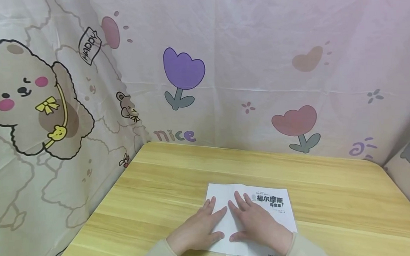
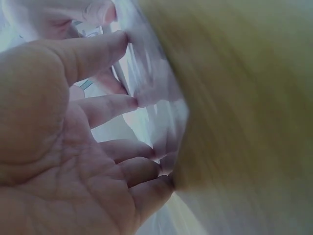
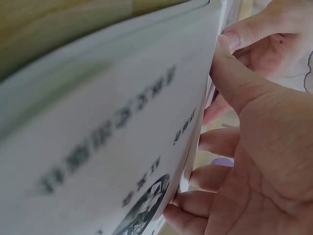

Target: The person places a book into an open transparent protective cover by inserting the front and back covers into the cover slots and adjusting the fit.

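Note:
An open book (image 1: 224,193) lies flat on the table, its right page (image 1: 275,195) printed with dark Chinese title characters. On the blank left page, my left hand (image 1: 201,228) rests with fingers spread. My right hand (image 1: 255,222) presses on the right page, just beside the fold, its fingers spread too. Both thumbs point inward, a small gap between them. In the left wrist view, the fingertips (image 2: 132,102) touch a glossy pale page. The right wrist view has fingertips (image 3: 171,210) against a white page with blurred print and a dark picture.
A wood-grain table (image 1: 152,182) extends behind and to both sides of the book. Behind it hangs a pale curtain (image 1: 225,123) printed with flowers, and a side curtain (image 1: 101,158) with cartoon bears borders the left edge. Beige sleeves (image 1: 162,253) cover both forearms.

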A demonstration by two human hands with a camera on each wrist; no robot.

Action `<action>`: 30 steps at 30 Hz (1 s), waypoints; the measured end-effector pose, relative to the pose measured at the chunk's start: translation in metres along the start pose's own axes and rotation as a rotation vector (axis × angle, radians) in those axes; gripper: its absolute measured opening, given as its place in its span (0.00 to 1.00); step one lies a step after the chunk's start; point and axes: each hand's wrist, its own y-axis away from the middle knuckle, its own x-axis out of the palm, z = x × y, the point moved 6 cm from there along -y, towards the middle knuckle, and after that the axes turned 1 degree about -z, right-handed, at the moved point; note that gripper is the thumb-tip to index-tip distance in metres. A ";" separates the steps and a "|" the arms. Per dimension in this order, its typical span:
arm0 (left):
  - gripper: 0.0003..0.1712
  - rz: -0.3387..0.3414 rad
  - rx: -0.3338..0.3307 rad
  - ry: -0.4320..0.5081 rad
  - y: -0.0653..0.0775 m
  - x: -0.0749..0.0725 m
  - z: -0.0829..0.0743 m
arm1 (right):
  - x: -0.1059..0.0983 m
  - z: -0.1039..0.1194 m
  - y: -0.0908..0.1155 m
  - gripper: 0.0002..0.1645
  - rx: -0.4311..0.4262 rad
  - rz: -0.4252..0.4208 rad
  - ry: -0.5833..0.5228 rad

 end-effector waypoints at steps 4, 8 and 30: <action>0.42 -0.008 -0.015 -0.011 0.000 0.002 0.002 | 0.000 0.000 0.000 0.62 -0.006 -0.007 -0.008; 0.42 -0.013 -0.024 -0.021 0.000 0.002 0.002 | 0.001 -0.007 0.001 0.62 -0.011 0.010 -0.077; 0.42 0.013 -0.042 -0.009 -0.002 -0.003 0.003 | -0.026 -0.103 0.031 0.50 0.171 -0.044 -0.187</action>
